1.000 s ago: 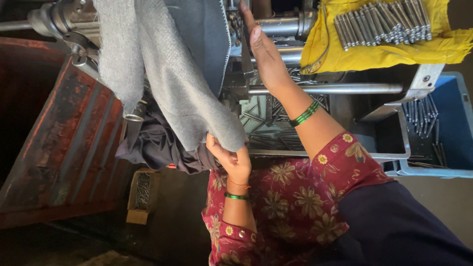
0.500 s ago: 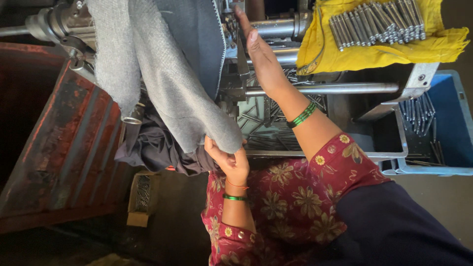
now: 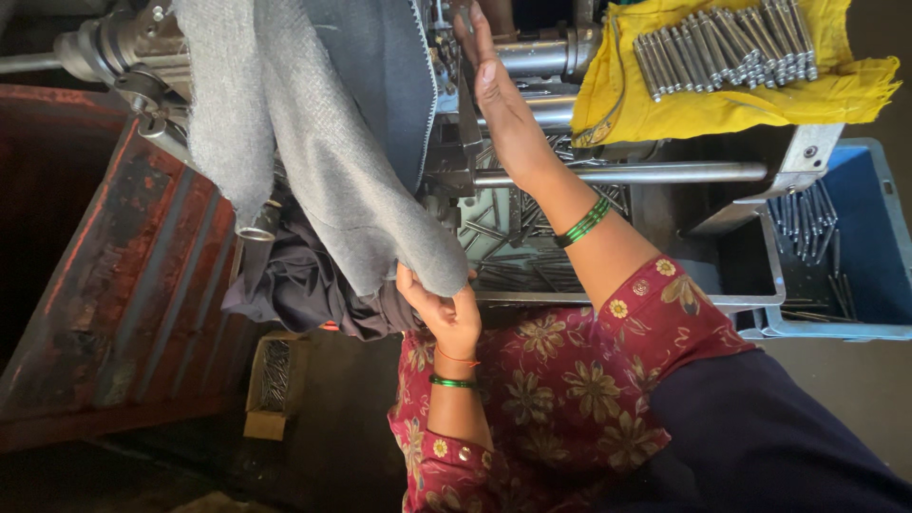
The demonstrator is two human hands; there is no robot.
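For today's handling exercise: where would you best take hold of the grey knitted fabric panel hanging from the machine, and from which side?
Probably at its free lower corner, from below. The grey knitted fabric panel hangs from the metal machine and narrows downward to a loose end, where the left hand already meets it. The right hand is up at the machine. Higher up, the cloth lies against the mechanism.

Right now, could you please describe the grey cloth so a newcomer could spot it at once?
Start at the metal machine. The grey cloth drapes from its top left down to the left hand gripping its lower edge. Unlike the yellow cloth, it carries no metal pins.
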